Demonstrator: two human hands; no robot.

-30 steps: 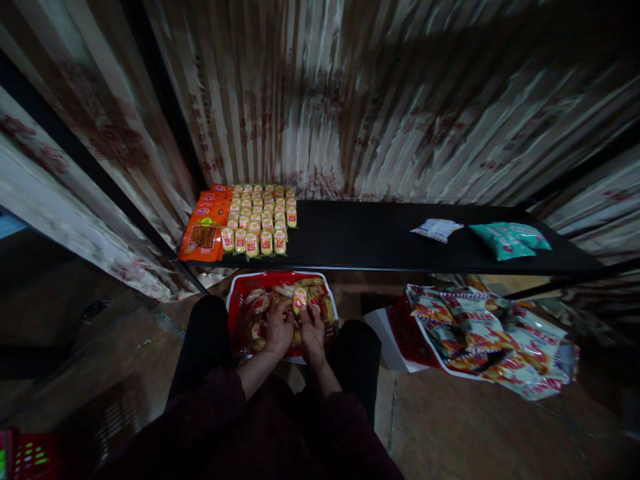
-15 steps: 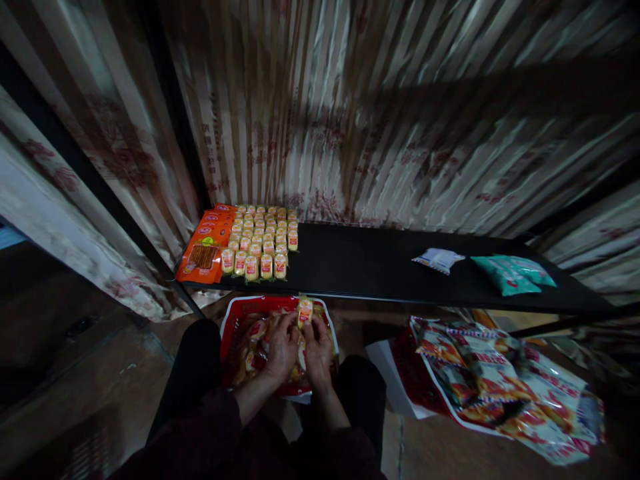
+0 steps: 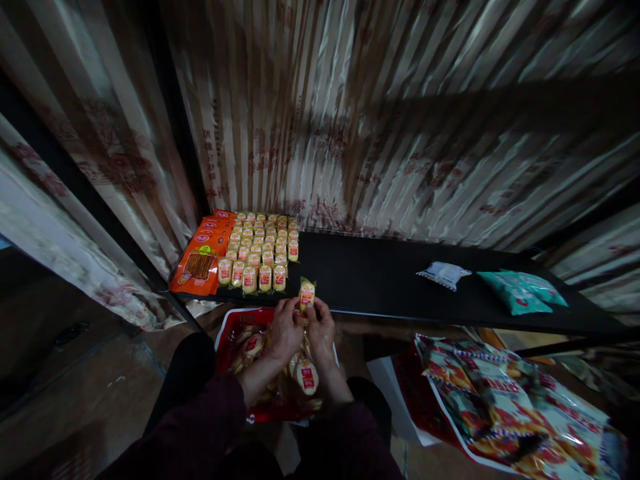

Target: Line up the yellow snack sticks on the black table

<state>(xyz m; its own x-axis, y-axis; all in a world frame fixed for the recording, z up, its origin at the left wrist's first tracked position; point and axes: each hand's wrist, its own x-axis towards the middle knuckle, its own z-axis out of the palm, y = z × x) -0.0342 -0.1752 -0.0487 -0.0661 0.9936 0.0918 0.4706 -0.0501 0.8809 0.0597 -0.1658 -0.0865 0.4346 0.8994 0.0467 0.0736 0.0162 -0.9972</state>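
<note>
Between my left hand (image 3: 287, 330) and my right hand (image 3: 321, 328) is a small wrapped cake (image 3: 307, 294) in clear film with a red and yellow label. The fingers of both hands pinch its lower end, and it stands upright at the shelf's front edge. Under my hands, a red basket (image 3: 226, 340) with a white rim holds more wrapped cakes (image 3: 306, 377). Rows of the same cakes (image 3: 251, 279) stand on the black shelf (image 3: 350, 277), left of the held one. Orange snack packets (image 3: 200, 263) lie overlapped at their left.
A white packet (image 3: 444, 274) and teal packets (image 3: 523, 291) lie on the shelf's right part. Below them, a second red basket (image 3: 425, 407) overflows with large snack bags (image 3: 500, 393). A patterned curtain (image 3: 325, 120) hangs behind, with dark frame posts (image 3: 177, 107) at the left.
Both hands have moved up and forward, carrying the wrapped cake from above the basket to the shelf's front edge. The view has tilted up slightly.
</note>
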